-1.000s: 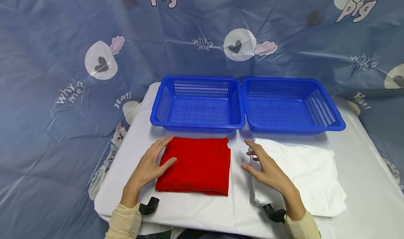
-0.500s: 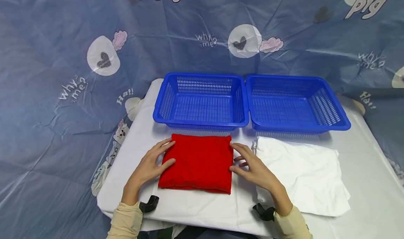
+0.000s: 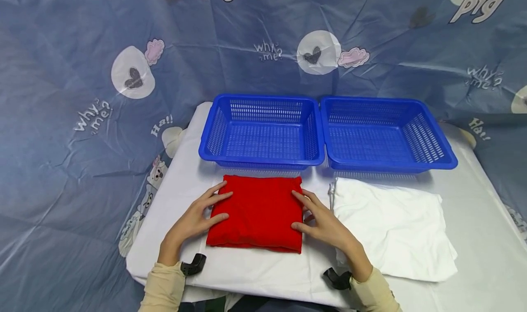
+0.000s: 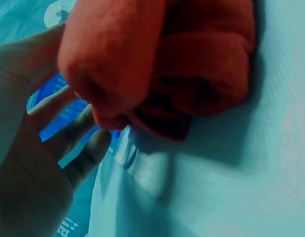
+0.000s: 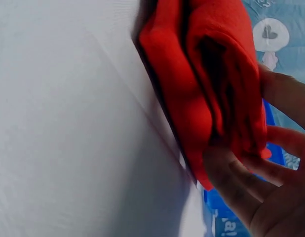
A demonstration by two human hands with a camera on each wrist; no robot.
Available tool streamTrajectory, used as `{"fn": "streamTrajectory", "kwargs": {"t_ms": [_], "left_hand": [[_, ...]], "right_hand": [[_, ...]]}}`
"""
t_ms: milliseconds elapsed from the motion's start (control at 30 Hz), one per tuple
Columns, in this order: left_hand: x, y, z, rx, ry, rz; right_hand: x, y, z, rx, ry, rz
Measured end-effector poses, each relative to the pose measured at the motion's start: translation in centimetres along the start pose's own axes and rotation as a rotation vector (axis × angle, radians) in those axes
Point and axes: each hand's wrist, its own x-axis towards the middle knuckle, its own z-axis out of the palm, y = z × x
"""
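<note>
A folded red garment (image 3: 257, 211) lies on the white-covered table between both hands, its rolled layers showing in the wrist views. At its left edge is my left hand (image 3: 195, 218), thumb and forefingers reaching over the top, the others spread along the side in the left wrist view (image 4: 34, 143). Opposite, my right hand (image 3: 323, 223) lays its thumb and index finger on the top right edge. Its lower fingers (image 5: 231, 182) touch the layered side. Neither hand has its fingers closed around the cloth. Right of it lies a folded white garment (image 3: 391, 229).
Two blue perforated baskets stand side by side behind the garments: a left basket (image 3: 263, 161) and a right basket (image 3: 395, 168), both without contents. A blue printed sheet (image 3: 82, 174) hangs around the table (image 3: 164, 239).
My right hand has moved left from beside the white garment onto the right edge of the red one. The left hand has come slightly further over its left edge. The view has shifted a little.
</note>
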Motion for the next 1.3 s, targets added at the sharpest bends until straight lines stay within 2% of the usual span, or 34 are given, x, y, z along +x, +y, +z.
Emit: {"fn": "streamTrajectory", "kwargs": {"t_ms": [233,500,667,1067,1300], "left_hand": [[-0.1,-0.2,0.0,-0.027,-0.009,0.017],[0.0,-0.9,0.7,-0.023,0.035,0.068],[0.0,-1.1,1.0,-0.034,0.044,0.051],[-0.8,-1.2,0.4,-0.052,0.025,0.005],[-0.4,-0.5,0.9,-0.087,0.076,0.013]], "right_hand": [[-0.1,-0.3,0.2,-0.004,-0.019,0.021],[0.1,0.1,0.7,-0.018,0.004,-0.068],[0.4,0.2,1.1,0.000,0.027,-0.103],[0.5,0.1,1.2,0.035,0.023,-0.085],[0.7,0.2,1.8,0.093,0.044,-0.083]]}}
